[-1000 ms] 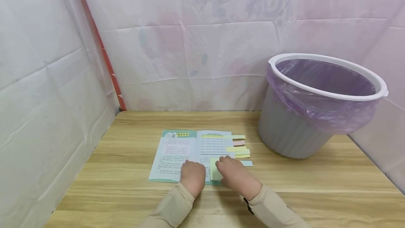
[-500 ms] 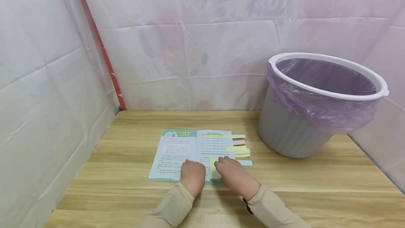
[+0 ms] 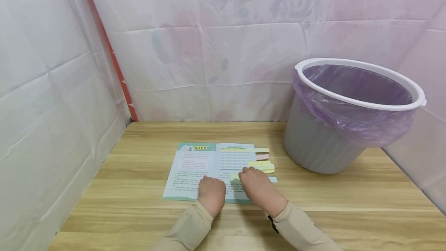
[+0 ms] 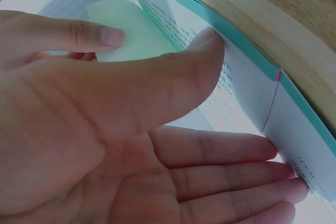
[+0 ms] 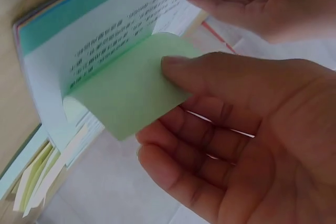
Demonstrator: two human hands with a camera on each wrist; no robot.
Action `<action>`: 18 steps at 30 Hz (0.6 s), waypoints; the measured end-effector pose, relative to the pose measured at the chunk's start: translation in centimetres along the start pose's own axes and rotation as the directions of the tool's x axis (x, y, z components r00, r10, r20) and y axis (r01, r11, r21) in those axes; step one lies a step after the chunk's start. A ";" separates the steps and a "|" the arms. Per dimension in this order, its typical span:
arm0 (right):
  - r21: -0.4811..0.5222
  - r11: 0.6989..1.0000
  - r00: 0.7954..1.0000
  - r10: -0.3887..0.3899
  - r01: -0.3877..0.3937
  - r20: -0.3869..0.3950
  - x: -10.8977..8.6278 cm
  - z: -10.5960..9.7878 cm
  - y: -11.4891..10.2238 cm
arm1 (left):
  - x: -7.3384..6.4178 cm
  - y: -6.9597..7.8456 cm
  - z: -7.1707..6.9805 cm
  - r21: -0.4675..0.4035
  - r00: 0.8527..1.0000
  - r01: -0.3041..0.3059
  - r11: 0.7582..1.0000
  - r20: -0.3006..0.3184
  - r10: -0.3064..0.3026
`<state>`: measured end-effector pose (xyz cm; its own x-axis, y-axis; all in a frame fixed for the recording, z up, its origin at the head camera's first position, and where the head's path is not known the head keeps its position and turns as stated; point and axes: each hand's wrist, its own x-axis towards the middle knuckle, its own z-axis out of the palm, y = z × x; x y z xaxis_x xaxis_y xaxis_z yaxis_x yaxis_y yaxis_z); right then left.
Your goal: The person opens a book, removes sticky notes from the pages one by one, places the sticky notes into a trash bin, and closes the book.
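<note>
On a wooden table (image 3: 115, 208) by sheeting (image 3: 244, 57), right fingers (image 5: 170, 171) pinch paper (image 5: 131, 90), left fingers (image 4: 220, 149) straight.

Round grey plastic bin (image 3: 324, 136): 2 o'clock of rectangular white-green paper booklet (image 3: 211, 169) | square pale-green paper note (image 3: 235, 178): on booklet, 4 o'clock

Head view: above bench (image 3: 115, 212), facing forward and down. Wrist views: close-up, both sharing booklet (image 5: 113, 30), green note (image 5: 131, 85).

We have passing room over the tabletop (image 3: 129, 173) left of the booklet (image 3: 212, 165); bin (image 3: 320, 142) blocks far right, hanging sheet (image 3: 216, 57) walls far side, left hand (image 3: 211, 193) and right hand (image 3: 261, 189) obstruct near side.
</note>
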<state>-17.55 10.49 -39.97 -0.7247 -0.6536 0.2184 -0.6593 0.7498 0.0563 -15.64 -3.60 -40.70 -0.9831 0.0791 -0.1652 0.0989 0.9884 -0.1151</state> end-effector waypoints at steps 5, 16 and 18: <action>-0.004 0.999 0.999 0.043 -0.043 0.003 0.0 -0.2 0.4 | -0.1 0.0 -0.1 -0.004 1.000 0.003 1.000 -0.008 -0.003; -0.007 0.992 0.991 0.125 -0.126 -0.044 0.2 -0.4 1.2 | -0.1 0.0 0.0 -0.006 1.000 0.001 1.000 -0.021 -0.001; -0.001 0.990 0.989 0.143 -0.143 -0.046 0.3 -0.4 1.4 | -0.1 0.0 0.0 -0.003 1.000 -0.004 1.000 -0.022 0.004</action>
<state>-18.64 11.39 -39.45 -0.8012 -0.5345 0.2690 -0.5488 0.8356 0.0257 -15.54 -3.61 -40.65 -0.9858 0.0861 -0.1442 0.1026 0.9885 -0.1114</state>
